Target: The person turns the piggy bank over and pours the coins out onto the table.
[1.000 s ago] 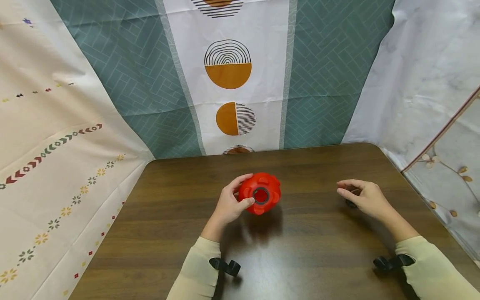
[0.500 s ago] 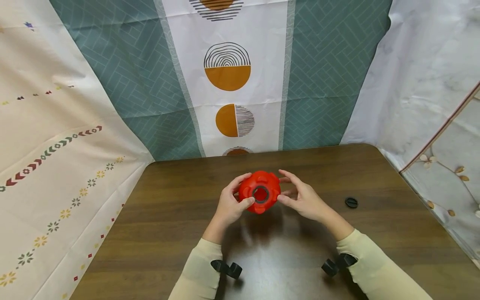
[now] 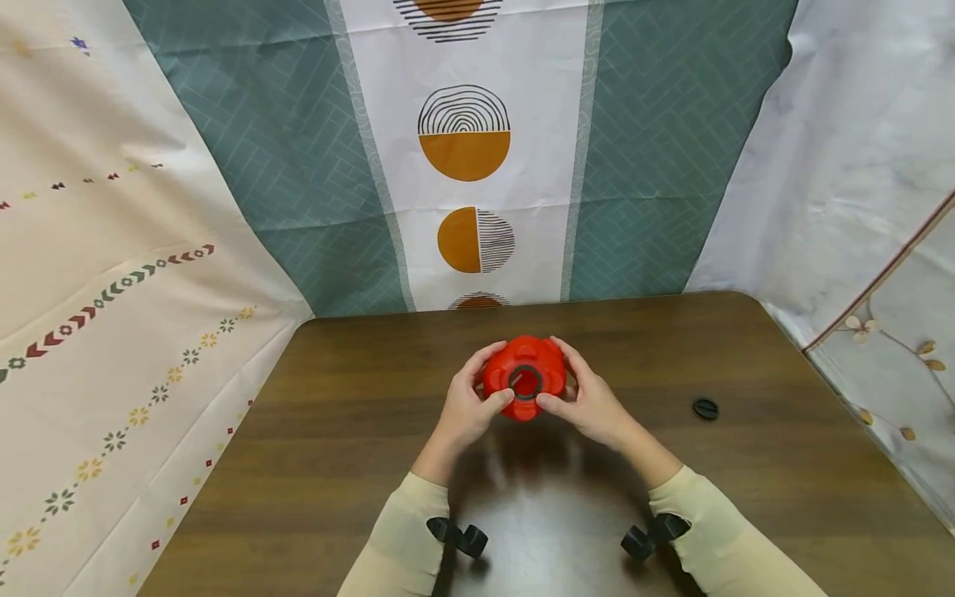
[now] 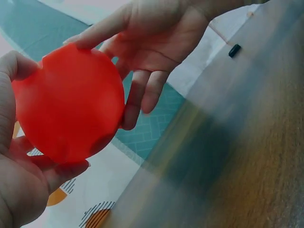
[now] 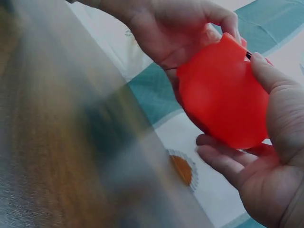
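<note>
A red round hollow plastic piece (image 3: 525, 352) with lobes around its top and a dark-ringed hole is held above the table between both hands. My left hand (image 3: 464, 405) grips its left side, thumb near the hole and fingers behind. On the opposite side my right hand (image 3: 597, 408) grips it the same way. Both wrist views show the smooth rounded side of the red piece (image 4: 71, 107), with fingertips spread around its edge. A small black slotted cap (image 3: 705, 408) lies on the table to the right, apart from both hands.
The brown wooden table (image 3: 358, 431) reaches back to a hanging teal and white patterned cloth (image 3: 358, 166). Pale cloths hang along the left and right sides. Black wrist bands with small camera mounts (image 3: 472, 541) sit on both sleeves.
My right hand has left the black cap, crossed leftward and taken hold of the red piece's right side. The left hand has kept its grip throughout, and the cap stays on the table.
</note>
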